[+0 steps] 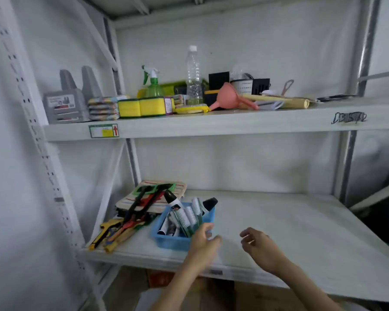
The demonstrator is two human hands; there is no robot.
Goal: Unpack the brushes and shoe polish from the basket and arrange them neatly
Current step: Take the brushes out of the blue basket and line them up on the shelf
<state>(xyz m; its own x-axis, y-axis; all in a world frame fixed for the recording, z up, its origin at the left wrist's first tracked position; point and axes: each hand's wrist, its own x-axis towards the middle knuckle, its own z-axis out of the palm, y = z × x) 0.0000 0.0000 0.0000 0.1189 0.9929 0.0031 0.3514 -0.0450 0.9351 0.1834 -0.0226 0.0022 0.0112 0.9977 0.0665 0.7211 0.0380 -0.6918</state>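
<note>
A small blue plastic basket [164, 241] stands on the lower shelf, left of middle. Several green-handled brushes with white bristles [190, 215] stick up out of it, together with black-capped shoe polish tubes [209, 204]. My left hand [203, 243] hovers at the basket's right front corner, fingers spread, its fingertips close to the brush handles; whether it touches them is unclear. My right hand [259, 245] floats above the bare shelf to the right of the basket, fingers loosely curled and holding nothing.
Left of the basket lies a folded striped cloth [157, 196] with long-handled tools [130, 221] on top. The upper shelf [234, 124] carries sponges, a green spray bottle [153, 84], a clear bottle, a pink funnel and other items. The lower shelf surface [290, 225] extends to the right.
</note>
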